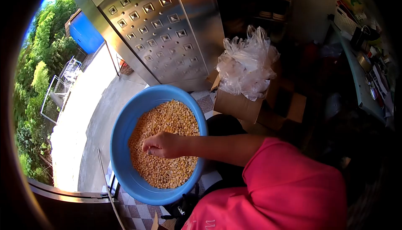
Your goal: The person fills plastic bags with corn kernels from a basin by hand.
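A large blue plastic basin (121, 163) stands on the tiled floor, holding a broad layer of yellow and pale corn kernels (167, 173). My right hand (161, 145) reaches in from the right and hovers over or touches the corn near the middle; the exact contact is hard to tell. Its fingers are curled together, and whatever they hold is hidden. A pink sleeve (289, 167) covers my upper arm. My left hand is outside the view.
A patterned metal door (155, 29) stands behind the basin. Clear plastic bags (247, 62) lie on a cardboard box (236, 106). A cluttered table (356, 71) is at the right. Sunlit concrete (98, 125) lies outside, with a thin stick (106, 184) by the threshold.
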